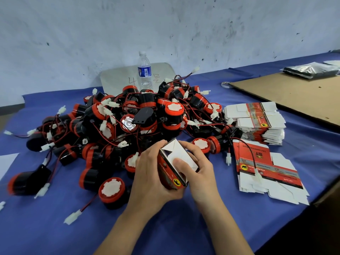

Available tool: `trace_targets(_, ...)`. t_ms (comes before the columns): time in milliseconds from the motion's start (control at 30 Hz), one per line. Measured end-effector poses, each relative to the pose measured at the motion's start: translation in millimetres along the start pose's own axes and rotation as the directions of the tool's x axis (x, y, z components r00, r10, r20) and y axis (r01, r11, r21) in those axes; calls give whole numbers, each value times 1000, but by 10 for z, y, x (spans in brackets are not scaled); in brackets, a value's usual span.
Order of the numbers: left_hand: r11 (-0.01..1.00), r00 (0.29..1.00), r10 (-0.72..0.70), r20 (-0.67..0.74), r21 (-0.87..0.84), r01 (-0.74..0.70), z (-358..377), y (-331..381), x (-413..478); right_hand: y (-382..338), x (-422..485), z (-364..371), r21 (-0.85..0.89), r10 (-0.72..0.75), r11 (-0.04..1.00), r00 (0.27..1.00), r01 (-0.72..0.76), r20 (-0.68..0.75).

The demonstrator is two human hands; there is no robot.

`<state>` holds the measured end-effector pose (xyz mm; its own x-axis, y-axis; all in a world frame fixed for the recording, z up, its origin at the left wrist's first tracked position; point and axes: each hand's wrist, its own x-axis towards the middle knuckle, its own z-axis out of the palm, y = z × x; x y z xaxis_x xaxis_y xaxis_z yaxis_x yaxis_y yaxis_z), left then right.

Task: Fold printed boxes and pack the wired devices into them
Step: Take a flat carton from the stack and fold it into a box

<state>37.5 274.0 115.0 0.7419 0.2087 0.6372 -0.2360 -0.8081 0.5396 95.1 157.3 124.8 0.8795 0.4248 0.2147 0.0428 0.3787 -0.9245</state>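
A small red printed box (172, 176) with white inner flaps is held above the blue cloth, near the front of the pile. My left hand (149, 173) wraps around its left side and bottom. My right hand (196, 168) grips its right side, the thumb pressing a white flap down. Behind it lies a big heap of black-and-red wired devices (132, 118) with white connectors. Flat unfolded boxes (265, 168) lie to the right, with one device's red wire and connector draped over them. A bundled stack of flat boxes (257, 122) sits behind those.
A water bottle (144, 70) stands behind the heap before a grey board. A brown cardboard sheet (287, 92) and a black wrapped packet (311, 69) lie far right, with a tape roll (226, 84) by the sheet. The table edge (320, 192) drops off at right.
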Motion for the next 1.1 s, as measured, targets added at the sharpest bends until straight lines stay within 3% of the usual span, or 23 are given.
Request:
trace_targets(333, 999, 999, 54, -3, 8, -54, -13, 6, 19, 46, 14, -6, -48, -24, 999, 1000, 24, 2)
trace_targets(667, 950, 991, -38, 124, -304, 75, -86, -70, 18, -28, 74, -98, 354, 142, 922, 987, -160, 76)
trace_targets(867, 963, 990, -62, 125, -252, 92, -88, -93, 36, -17, 75, -85, 376, 138, 913, 987, -159, 82)
trace_targets(967, 981, 994, 9, 113, -193, 13, -57, -66, 31, -6, 61, -63, 231, 64, 971, 998, -61, -5)
trace_targets(1033, 984, 989, 113, 100, -152, -97, -6, -55, 32, -29, 47, -65, 152, -61, 985, 991, 79, -116)
trace_targets(1100, 976, 984, 110, 140, -201, -81, 9, -29, 14, -75, 13, -95, 49, -233, 968, 957, 245, -171)
